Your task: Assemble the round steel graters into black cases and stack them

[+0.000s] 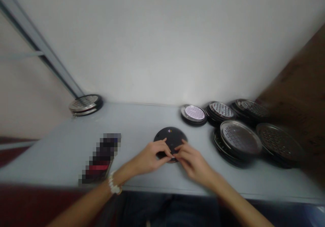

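A round black disc [171, 137] lies flat on the table before me, with a small coloured sticker near its far edge. Over its near left side my left hand [157, 154] is closed in a pinch, thumb and forefinger at the disc's front rim. From the right my right hand [191, 159] meets it there, fingertips pinched too and one finger resting by the disc's right edge. The two sets of fingertips almost touch. Something small and pale seems to sit between them, too blurred to name.
Stacks of round metal graters with black rims stand at the right, including a near grater [241, 139] and a far one [194, 113]. Another grater stack [86, 104] is at the back left. A pixelated object [101, 159] lies left. Brown cardboard [299, 95] borders the right; a wall [162, 44] rises behind.
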### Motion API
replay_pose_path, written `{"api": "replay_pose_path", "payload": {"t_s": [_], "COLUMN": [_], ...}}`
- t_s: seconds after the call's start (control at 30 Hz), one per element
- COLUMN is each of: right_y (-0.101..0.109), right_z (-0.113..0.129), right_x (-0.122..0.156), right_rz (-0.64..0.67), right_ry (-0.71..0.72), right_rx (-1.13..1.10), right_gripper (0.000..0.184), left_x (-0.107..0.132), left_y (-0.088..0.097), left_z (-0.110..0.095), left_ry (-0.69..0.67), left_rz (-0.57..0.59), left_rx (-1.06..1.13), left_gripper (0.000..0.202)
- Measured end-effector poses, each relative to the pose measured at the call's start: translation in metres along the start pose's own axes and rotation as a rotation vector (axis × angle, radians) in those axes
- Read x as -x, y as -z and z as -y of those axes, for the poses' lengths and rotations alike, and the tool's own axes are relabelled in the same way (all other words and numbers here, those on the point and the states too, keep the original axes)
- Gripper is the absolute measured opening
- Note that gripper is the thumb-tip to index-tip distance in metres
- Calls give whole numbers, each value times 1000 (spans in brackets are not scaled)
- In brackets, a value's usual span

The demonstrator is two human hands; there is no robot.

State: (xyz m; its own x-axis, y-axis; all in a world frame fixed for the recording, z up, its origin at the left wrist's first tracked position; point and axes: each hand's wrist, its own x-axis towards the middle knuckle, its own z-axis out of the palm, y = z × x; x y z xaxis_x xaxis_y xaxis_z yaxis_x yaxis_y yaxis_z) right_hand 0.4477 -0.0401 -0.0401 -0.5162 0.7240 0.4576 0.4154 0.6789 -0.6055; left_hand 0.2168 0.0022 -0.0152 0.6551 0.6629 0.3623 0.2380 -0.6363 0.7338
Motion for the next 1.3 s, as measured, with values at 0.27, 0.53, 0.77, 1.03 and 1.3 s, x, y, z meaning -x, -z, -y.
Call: {"api": "replay_pose_path", "payload": {"t_s": [0.27, 0.53, 0.77, 1.03, 1.3], "right_y": [-3, 0, 3, 12, 19], "right_z": [-5, -4, -2, 0, -7], "right_x": [3, 0, -1, -4, -5], "right_rz": [13, 74, 134, 188, 177], "right_ry": [67, 94, 105, 131, 149], "right_rx": [100, 132, 145, 167, 180], "right_gripper": [25, 31, 40, 49, 43], "left_x": [-1, -3, -3, -2, -3], "left_y": [3, 5, 6, 6, -5], "left_z": [0, 2, 4, 7, 6], "left_ry": [61, 46, 11, 10, 79], "left_rz": [78, 109, 130, 151, 102], "left_rx": [52, 82, 13, -82, -198], "left_gripper": [11, 11, 11, 14, 8]}}
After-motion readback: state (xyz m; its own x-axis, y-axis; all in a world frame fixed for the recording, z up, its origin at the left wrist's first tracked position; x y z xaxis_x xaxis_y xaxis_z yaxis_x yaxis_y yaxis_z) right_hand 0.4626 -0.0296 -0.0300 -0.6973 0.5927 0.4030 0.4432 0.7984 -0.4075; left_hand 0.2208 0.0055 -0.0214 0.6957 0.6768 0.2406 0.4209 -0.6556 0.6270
